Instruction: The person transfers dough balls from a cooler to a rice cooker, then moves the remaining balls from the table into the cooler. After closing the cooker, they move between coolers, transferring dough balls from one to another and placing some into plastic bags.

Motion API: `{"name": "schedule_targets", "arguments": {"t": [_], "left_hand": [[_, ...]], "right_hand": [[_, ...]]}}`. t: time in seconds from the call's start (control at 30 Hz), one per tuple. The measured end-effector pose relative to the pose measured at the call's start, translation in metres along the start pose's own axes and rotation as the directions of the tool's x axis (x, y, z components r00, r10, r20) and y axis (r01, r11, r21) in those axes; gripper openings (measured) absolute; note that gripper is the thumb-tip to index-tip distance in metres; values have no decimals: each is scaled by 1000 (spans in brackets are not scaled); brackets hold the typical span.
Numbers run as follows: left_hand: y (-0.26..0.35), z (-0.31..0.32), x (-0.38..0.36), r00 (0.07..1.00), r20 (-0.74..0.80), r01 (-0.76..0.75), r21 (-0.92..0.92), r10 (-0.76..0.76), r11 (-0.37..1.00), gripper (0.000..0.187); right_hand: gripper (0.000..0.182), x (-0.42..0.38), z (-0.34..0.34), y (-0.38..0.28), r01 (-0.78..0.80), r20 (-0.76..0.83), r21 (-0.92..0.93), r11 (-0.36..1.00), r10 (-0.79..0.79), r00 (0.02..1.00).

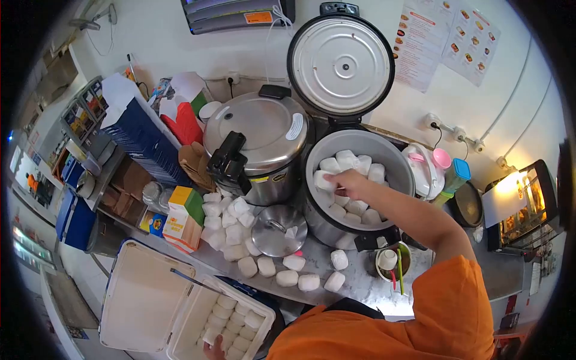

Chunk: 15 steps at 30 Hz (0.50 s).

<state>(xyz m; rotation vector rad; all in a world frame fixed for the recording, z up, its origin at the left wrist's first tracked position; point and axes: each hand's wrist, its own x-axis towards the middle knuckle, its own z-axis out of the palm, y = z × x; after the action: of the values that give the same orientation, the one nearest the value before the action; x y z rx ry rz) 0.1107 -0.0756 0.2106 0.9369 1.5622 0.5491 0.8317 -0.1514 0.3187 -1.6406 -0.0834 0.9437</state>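
My right hand (350, 184) reaches into an open rice cooker (311, 213) at centre right, its fingers closed on a white wrapped bundle (324, 180). Several similar bundles lie around it inside the pot. Low in the view, my left hand (214, 348) is inside an open cooler box (261, 333), its fingers around another white bundle (211, 334); part of this hand is cut off by the frame edge. Rows of white bundles (240, 343) fill the cooler. More bundles (233, 231) are piled on the metal counter, with several strung along its front edge.
A closed rice cooker (258, 135) stands left of the open one, with a loose metal lid (279, 230) before it. A small container with utensils (393, 262) sits at the front. Stacked blue boxes (144, 141) are at left, a lit display case (525, 207) at right.
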Motion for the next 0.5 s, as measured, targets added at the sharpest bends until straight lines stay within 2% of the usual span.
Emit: {"name": "schedule_targets", "arguments": {"t": [0.03, 0.07, 0.13, 0.17, 0.2, 0.23, 0.3, 0.33, 0.37, 0.4, 0.43, 0.5], "left_hand": [[11, -2, -5, 995, 64, 69, 108, -76, 992, 78], [27, 6, -15, 995, 65, 61, 114, -69, 992, 78], [61, 42, -42, 983, 184, -17, 44, 9, 999, 75], [65, 63, -46, 971, 173, -124, -220, 164, 968, 51], [84, 84, -53, 952, 215, -157, -272, 219, 949, 56], [106, 109, -58, 928, 252, -188, -326, 276, 927, 61], [165, 163, -91, 876, 344, -247, -281, 338, 927, 65], [186, 184, -99, 774, 475, -225, -412, 419, 883, 72], [207, 209, -113, 678, 536, -250, -476, 503, 843, 78], [224, 231, -116, 515, 642, -255, -517, 567, 817, 83], [236, 247, -109, 319, 763, -248, -505, 562, 826, 83], [268, 292, -142, 149, 680, -139, -705, 718, 696, 81]], "right_hand": [[31, -3, 3, 8, 19, -114, -16, 1000, -21, 993], [31, -4, 4, 10, 21, -115, -7, 1000, -22, 993], [50, -4, 6, 12, 57, -163, -117, 992, -75, 984], [50, -12, 10, 11, 55, -162, -113, 992, -73, 984], [52, -34, 15, 3, 198, -251, -320, 926, -285, 925], [54, -57, 21, -6, 299, -287, -524, 797, -496, 820], [68, -131, 38, -31, 488, 11, -480, 730, -550, 835], [72, -170, 47, -37, 567, 256, -281, 774, -510, 822], [76, -200, 54, -41, 579, 480, -63, 813, -484, 732], [76, -217, 56, -43, 577, 473, -61, 815, -485, 735], [77, -229, 57, -46, 499, 612, 38, 866, -415, 673], [76, -226, 61, -38, 423, 619, 183, 888, -438, 652]]}}
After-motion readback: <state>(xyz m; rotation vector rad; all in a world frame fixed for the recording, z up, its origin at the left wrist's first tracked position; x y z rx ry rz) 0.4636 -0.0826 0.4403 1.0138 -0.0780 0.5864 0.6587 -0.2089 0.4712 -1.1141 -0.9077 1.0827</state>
